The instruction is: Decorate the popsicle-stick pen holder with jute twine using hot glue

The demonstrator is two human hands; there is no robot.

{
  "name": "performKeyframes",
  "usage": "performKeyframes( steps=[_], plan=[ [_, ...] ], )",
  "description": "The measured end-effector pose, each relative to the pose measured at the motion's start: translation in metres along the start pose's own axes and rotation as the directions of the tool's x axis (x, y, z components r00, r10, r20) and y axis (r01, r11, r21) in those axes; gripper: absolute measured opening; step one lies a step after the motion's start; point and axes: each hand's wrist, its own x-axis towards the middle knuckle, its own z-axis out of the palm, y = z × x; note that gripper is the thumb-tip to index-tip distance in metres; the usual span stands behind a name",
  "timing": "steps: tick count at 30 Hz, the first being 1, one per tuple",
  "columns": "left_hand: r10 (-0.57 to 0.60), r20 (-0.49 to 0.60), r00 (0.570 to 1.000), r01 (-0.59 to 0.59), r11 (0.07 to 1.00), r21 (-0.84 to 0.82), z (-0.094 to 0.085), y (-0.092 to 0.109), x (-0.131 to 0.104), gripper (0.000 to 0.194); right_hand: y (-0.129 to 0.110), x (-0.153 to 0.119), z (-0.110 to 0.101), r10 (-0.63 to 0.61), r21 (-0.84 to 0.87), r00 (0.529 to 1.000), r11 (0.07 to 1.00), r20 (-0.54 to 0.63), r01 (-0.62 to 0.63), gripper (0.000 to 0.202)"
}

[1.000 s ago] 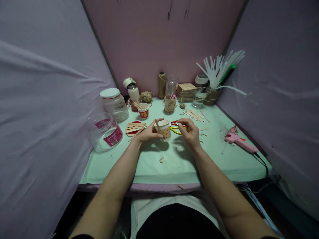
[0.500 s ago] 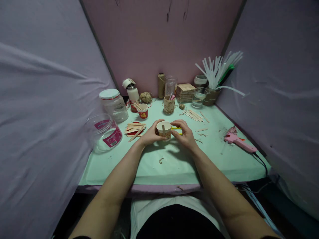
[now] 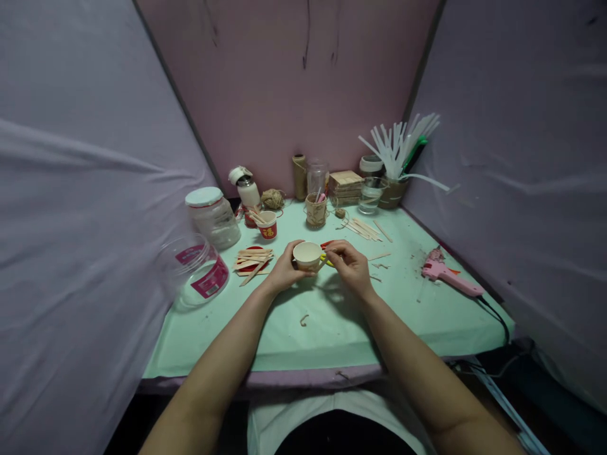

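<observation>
1 cup (image 3: 307, 254) — L fingers (image 3: 290, 249) wide rnd it; R fingers (image 3: 337, 248) pinching stick (image 3: 323, 261).

A white-lidded clear jar (image 3: 213, 218) stands at the left side of the green-covered counter (image 3: 398, 328), and near it a clear plastic tub (image 3: 208, 278) with a pink label lies tipped over. Toward the back wall (image 3: 284, 82) are a white bottle (image 3: 249, 193), a ball of twine (image 3: 272, 199) and an upright brown spool (image 3: 299, 178). A tan holder (image 3: 315, 212) with a pink item inside sits before a glass jar (image 3: 317, 177). Farther right come a stack of wooden squares (image 3: 345, 188), a glass of clear liquid (image 3: 371, 199) and a brown pot (image 3: 393, 194) full of white strips (image 3: 391, 148). A pink glue gun (image 3: 448, 277) lies at the right edge, its black cord (image 3: 496, 313) trailing off.
</observation>
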Motion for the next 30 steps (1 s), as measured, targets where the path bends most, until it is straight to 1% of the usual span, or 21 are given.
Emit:
performKeyframes(
  steps=[2, 4, 7, 11, 14, 17, 19, 22, 25, 30],
  plan=[
    [0.046, -0.056, 0.997, -0.042, 0.997, 0.064, -0.001, 0.002, -0.001, 0.082, -0.002, 0.002, -0.002, 0.062, 0.081, 0.994, 0.995, -0.091, -0.054, 0.013],
    [0.089, -0.083, 0.993, -0.078, 0.989, 0.124, -0.002, 0.003, -0.003, 0.078, -0.005, 0.004, -0.004, 0.093, 0.111, 0.982, 0.991, -0.166, -0.075, 0.014],
    [0.107, -0.099, 0.989, -0.091, 0.983, 0.156, -0.002, 0.005, -0.005, 0.072, -0.007, 0.005, -0.006, 0.118, 0.098, 0.972, 0.990, -0.205, -0.100, 0.016],
    [0.065, -0.124, 0.990, -0.054, 0.995, 0.090, -0.001, 0.004, -0.004, 0.074, -0.005, 0.003, -0.005, 0.156, 0.094, 0.976, 0.985, -0.150, -0.143, 0.016],
    [0.029, -0.131, 0.991, -0.027, 0.999, 0.024, 0.000, 0.002, -0.001, 0.080, -0.001, 0.001, -0.004, 0.187, 0.102, 0.977, 0.979, -0.105, -0.176, 0.016],
    [-0.021, -0.124, 0.992, 0.019, 1.000, -0.012, -0.001, -0.001, 0.000, 0.087, 0.003, 0.000, -0.002, 0.187, 0.094, 0.978, 0.979, -0.091, -0.178, 0.021],
    [-0.062, -0.100, 0.993, 0.060, 0.998, -0.025, -0.001, -0.001, -0.001, 0.090, 0.005, -0.001, -0.001, 0.177, 0.088, 0.981, 0.982, -0.080, -0.170, 0.026],
    [-0.101, -0.035, 0.994, 0.100, 0.995, -0.032, -0.002, -0.001, -0.002, 0.092, 0.006, -0.002, 0.001, 0.160, 0.054, 0.986, 0.986, -0.036, -0.158, 0.024],
    [-0.064, 0.011, 0.998, 0.064, 0.998, -0.001, -0.001, 0.000, -0.003, 0.089, 0.005, -0.003, 0.001, 0.139, -0.011, 0.990, 0.990, 0.006, -0.139, 0.019],
    [0.002, 0.033, 0.999, -0.004, 0.997, 0.071, -0.002, -0.004, -0.003, 0.089, 0.003, -0.005, 0.002, 0.054, -0.091, 0.998, 0.995, 0.028, -0.051, 0.014]
  ],
)
